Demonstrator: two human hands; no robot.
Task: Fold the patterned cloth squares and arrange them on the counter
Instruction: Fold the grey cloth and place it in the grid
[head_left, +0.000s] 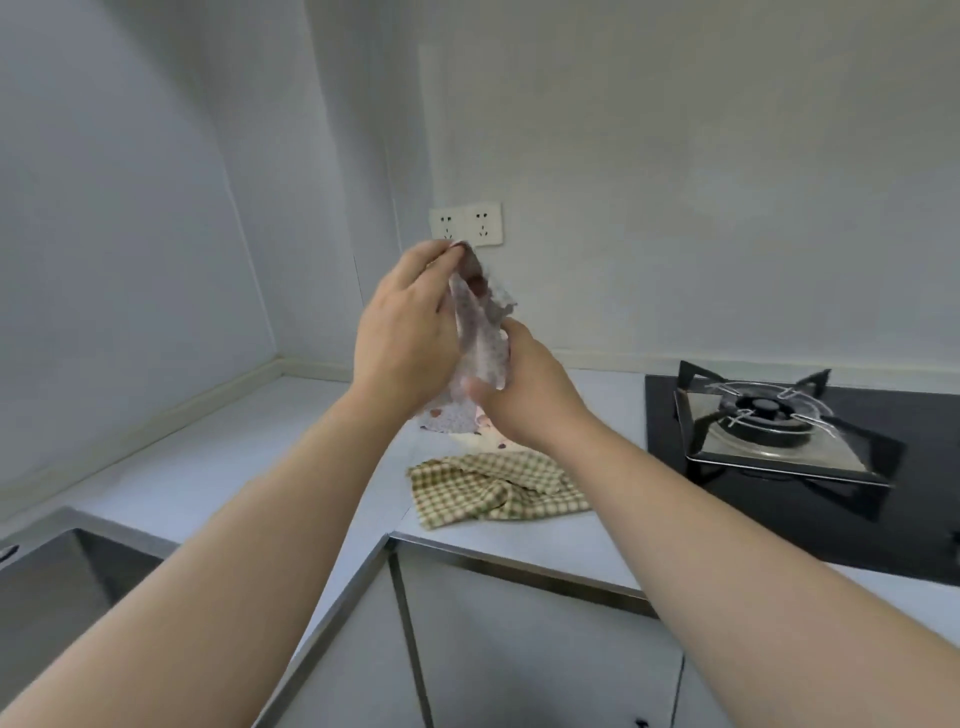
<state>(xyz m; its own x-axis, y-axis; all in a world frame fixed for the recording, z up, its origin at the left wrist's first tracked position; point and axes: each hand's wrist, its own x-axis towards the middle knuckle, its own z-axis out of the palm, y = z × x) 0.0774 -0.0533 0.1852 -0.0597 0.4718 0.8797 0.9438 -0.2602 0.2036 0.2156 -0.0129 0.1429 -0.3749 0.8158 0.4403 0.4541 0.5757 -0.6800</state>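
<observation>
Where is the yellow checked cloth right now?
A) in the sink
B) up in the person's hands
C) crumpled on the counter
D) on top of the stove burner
C: the yellow checked cloth lies crumpled on the counter, left of the gas stove, while the left hand and right hand hold a different, printed cloth up in the air.

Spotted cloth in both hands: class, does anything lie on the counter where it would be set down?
Yes. A crumpled checked cloth lies on the counter beneath the spotted cloth, toward the person; bare counter shows to its left.
</observation>
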